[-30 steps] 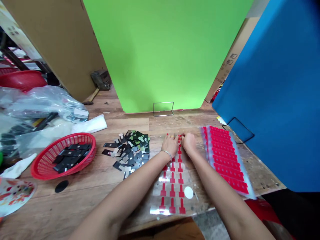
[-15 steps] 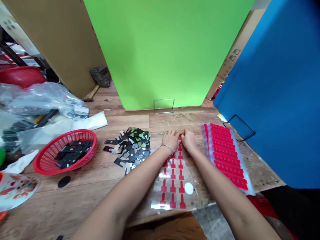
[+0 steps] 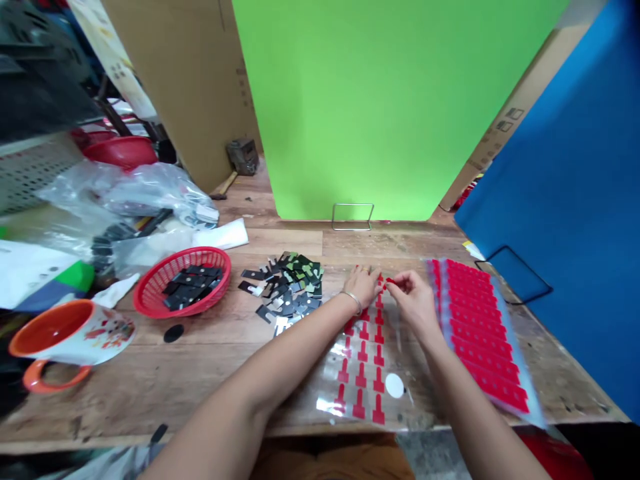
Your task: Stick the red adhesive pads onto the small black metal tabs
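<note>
A clear plastic sheet [image 3: 336, 373] lies on the table with rows of red T-shaped stickers [image 3: 361, 375] on it. My left hand [image 3: 361, 285], a bracelet at its wrist, rests with fingers laid over the sheet's far end. Just right of it, my right hand [image 3: 416, 300] pinches a small red sticker [image 3: 391, 282] between thumb and forefinger, a little clear of the sheet. Left of the sheet is a heap of black and silvery notched metal pieces [image 3: 287, 290]; some reflect green. More sheets of red stickers [image 3: 483, 327] are stacked on the right.
A red basket [image 3: 145, 293] holding black pieces stands on the left, near an orange-and-white mug [image 3: 75, 333]. A black disc [image 3: 173, 333] lies close by. Plastic bags [image 3: 145, 190] crowd the far left. Green [image 3: 380, 107] and blue [image 3: 565, 200] boards stand behind and right.
My right hand has drawn away from the sheet's far end, rightward, with a red sticker between its fingertips. My left hand stays on the sheet. The view has swung left, bringing the whole mug in.
</note>
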A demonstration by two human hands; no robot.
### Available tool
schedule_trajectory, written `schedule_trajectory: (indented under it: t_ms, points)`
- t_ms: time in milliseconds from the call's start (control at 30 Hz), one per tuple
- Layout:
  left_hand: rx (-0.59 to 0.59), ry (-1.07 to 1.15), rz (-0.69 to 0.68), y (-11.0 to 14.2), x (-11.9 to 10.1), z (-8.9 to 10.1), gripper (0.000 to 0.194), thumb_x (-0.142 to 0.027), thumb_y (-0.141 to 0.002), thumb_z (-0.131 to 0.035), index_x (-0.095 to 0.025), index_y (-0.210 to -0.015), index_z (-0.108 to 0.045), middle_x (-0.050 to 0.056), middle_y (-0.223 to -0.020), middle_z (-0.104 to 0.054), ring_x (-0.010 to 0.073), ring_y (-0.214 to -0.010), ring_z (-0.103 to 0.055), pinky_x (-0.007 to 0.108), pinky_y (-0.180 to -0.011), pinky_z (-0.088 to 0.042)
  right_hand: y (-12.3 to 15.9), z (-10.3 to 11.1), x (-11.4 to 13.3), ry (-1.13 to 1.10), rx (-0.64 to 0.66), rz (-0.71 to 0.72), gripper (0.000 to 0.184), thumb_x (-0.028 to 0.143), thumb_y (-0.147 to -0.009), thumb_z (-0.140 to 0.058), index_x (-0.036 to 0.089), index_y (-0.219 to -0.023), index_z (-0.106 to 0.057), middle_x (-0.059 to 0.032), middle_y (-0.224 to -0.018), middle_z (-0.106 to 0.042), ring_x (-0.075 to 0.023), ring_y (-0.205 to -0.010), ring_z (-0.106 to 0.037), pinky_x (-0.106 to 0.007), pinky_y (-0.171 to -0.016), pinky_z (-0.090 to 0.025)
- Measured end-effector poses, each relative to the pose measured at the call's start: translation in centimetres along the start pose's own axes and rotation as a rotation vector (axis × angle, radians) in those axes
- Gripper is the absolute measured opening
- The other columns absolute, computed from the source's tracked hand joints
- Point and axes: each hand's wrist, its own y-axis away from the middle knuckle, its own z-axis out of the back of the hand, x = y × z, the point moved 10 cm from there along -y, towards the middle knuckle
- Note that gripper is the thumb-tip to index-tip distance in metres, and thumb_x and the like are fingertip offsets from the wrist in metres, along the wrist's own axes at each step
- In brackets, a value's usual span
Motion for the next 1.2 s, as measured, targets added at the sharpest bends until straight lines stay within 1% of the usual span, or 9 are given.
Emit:
schedule_trajectory:
  t_ms: [100, 167, 333, 433, 533, 700, 933, 1100, 1200]
  points:
    - [-0.044, 0.022, 0.039, 2.1, 1.7, 2.7, 0.040, -0.040, -0.083, -0.048, -0.022, -0.119, -0.051, 0.008, -0.123, -0.051, 0.0195, -0.110, -0.047, 0.029, -0.092, -0.036, 3.1, -1.0, -0.7, -0.181, 0.091, -0.118, 0.020, 0.032, -0.068, -0.065, 0.019, -0.073, -0.051, 0.0018, -0.063, -0.054, -0.0118, -0.054, -0.049, -0.022, -0.051, -0.038]
    - [-0.066, 0.022, 0.097, 4.3, 4.1, 5.1, 0.031, -0.037, -0.084, -0.048, -0.021, -0.110, -0.054, 0.007, -0.113, -0.056, 0.0183, -0.104, -0.050, 0.027, -0.088, -0.038, 5.2, -1.4, -1.1, -0.241, 0.138, -0.168, 0.021, 0.031, -0.067, -0.066, 0.019, -0.073, -0.051, 0.0017, -0.064, -0.054, -0.0119, -0.056, -0.049, -0.022, -0.052, -0.039]
    - [-0.048, -0.047, 0.394, 10.5, 14.4, 10.1, 0.014, -0.030, -0.079, -0.052, -0.019, -0.084, -0.059, 0.007, -0.086, -0.063, 0.0214, -0.086, -0.058, 0.029, -0.076, -0.042, 8.7, -1.4, -2.0, -0.302, 0.155, -0.261, 0.022, 0.033, -0.066, -0.069, 0.019, -0.072, -0.053, 0.0026, -0.063, -0.054, -0.0116, -0.055, -0.049, -0.022, -0.051, -0.039]
    - [-0.022, -0.082, 0.548, 13.3, 19.4, 10.8, 0.020, -0.033, -0.076, -0.054, -0.015, -0.083, -0.059, 0.013, -0.081, -0.064, 0.0259, -0.081, -0.060, 0.031, -0.068, -0.042, 9.6, -1.9, -2.2, -0.327, 0.157, -0.295, 0.024, 0.035, -0.064, -0.070, 0.019, -0.069, -0.053, 0.0033, -0.061, -0.054, -0.0113, -0.052, -0.048, -0.022, -0.048, -0.038]
    - [0.011, -0.059, 0.631, 14.8, 21.8, 9.8, 0.024, -0.037, -0.072, -0.057, -0.015, -0.082, -0.060, 0.012, -0.079, -0.065, 0.0244, -0.078, -0.061, 0.028, -0.063, -0.040, 10.1, -2.9, -1.6, -0.358, 0.173, -0.281, 0.025, 0.036, -0.063, -0.071, 0.020, -0.068, -0.054, 0.0023, -0.062, -0.054, -0.0122, -0.054, -0.050, -0.023, -0.050, -0.039]
    - [0.014, 0.040, 0.669, 15.5, 22.7, 8.5, 0.021, -0.038, -0.070, -0.059, -0.018, -0.076, -0.061, 0.005, -0.076, -0.066, 0.0181, -0.074, -0.061, 0.023, -0.057, -0.036, 11.0, -4.6, -1.1, -0.369, 0.241, -0.247, 0.022, 0.034, -0.067, -0.069, 0.020, -0.072, -0.054, 0.0008, -0.066, -0.055, -0.0127, -0.057, -0.050, -0.023, -0.051, -0.040]
    - [-0.017, 0.141, 0.661, 16.9, 22.1, 9.0, 0.022, -0.032, -0.068, -0.061, -0.017, -0.084, -0.061, 0.002, -0.074, -0.065, 0.0169, -0.070, -0.060, 0.022, -0.057, -0.038, 11.6, -4.8, -1.1, -0.346, 0.249, -0.233, 0.021, 0.032, -0.068, -0.069, 0.019, -0.072, -0.054, 0.0013, -0.067, -0.054, -0.0126, -0.058, -0.049, -0.023, -0.054, -0.039]
    - [-0.133, 0.261, 0.495, 17.4, 18.4, 10.5, 0.014, -0.029, -0.077, -0.050, -0.019, -0.085, -0.058, 0.001, -0.083, -0.065, 0.0159, -0.075, -0.060, 0.023, -0.067, -0.042, 11.8, -4.7, -0.8, -0.368, 0.222, -0.250, 0.021, 0.033, -0.068, -0.070, 0.019, -0.072, -0.054, 0.0005, -0.069, -0.057, -0.0140, -0.062, -0.052, -0.025, -0.059, -0.042]
    - [-0.073, 0.338, 0.376, 17.6, 15.2, 10.5, 0.011, -0.025, -0.078, -0.050, -0.020, -0.083, -0.058, 0.001, -0.077, -0.065, 0.0158, -0.069, -0.059, 0.025, -0.066, -0.042, 11.8, -4.6, -1.0, -0.375, 0.206, -0.254, 0.021, 0.033, -0.068, -0.070, 0.020, -0.073, -0.054, -0.0005, -0.071, -0.058, -0.0146, -0.063, -0.053, -0.025, -0.058, -0.042]
